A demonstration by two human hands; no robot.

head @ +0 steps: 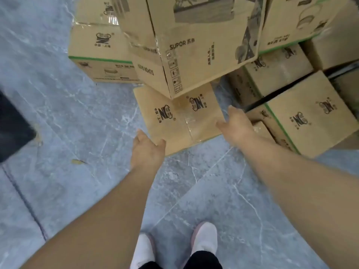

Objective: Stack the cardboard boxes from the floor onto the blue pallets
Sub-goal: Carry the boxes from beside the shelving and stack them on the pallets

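With many cardboard boxes still heaped at the upper right (no blue pallet visible), the left hand and right hand, fingers spread, flank a floor box at center, not yet lifted.

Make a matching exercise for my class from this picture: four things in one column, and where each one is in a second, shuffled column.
Things
1. left hand
2. right hand
3. SUPOR box
4. white shoes

Places
A. tilted, resting on top of the small floor box
B. at the small floor box's right edge
C. on the grey floor, bottom of the view
D. at the small floor box's near left corner

Pairs: 1-D, 2-B, 3-A, 4-C
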